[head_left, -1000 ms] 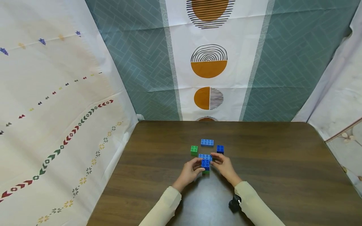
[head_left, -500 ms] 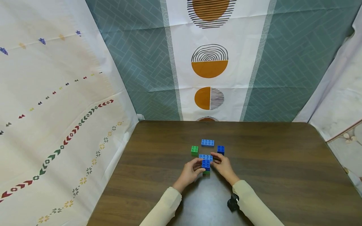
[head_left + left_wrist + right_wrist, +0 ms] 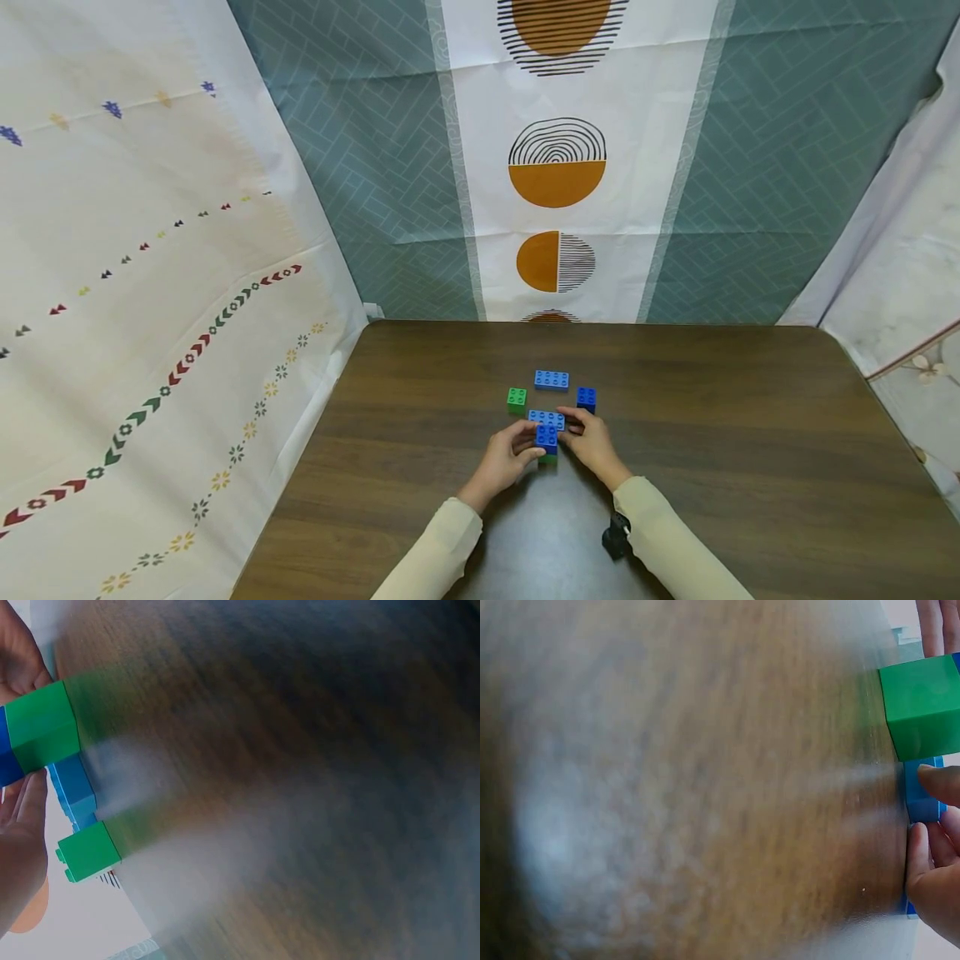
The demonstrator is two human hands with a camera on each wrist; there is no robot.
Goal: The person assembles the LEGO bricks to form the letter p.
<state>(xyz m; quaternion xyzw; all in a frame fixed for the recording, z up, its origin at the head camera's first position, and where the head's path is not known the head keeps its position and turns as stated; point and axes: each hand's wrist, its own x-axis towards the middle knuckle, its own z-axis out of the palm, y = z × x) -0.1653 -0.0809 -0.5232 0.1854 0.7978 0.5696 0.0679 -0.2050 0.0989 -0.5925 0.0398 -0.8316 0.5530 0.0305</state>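
A dark blue toy building block sits on top of a green block, which the left wrist view shows from the side. My left hand holds this small stack at its left side, thumb toward the front. Directly behind it, a lighter blue long block lies on the table, partly hidden by the stack. My right hand grips the right end of that long block between thumb and fingers. In the right wrist view the thumb lies over the long block's front face.
On the brown table, another long blue block lies farther back. A green block is to the left and a dark blue block just behind my right hand. Patterned cloths hang at the table's back and sides.
Both hands keep almost the same place on the blocks. My right wrist has shifted slightly leftward. No block has visibly been moved on the table.
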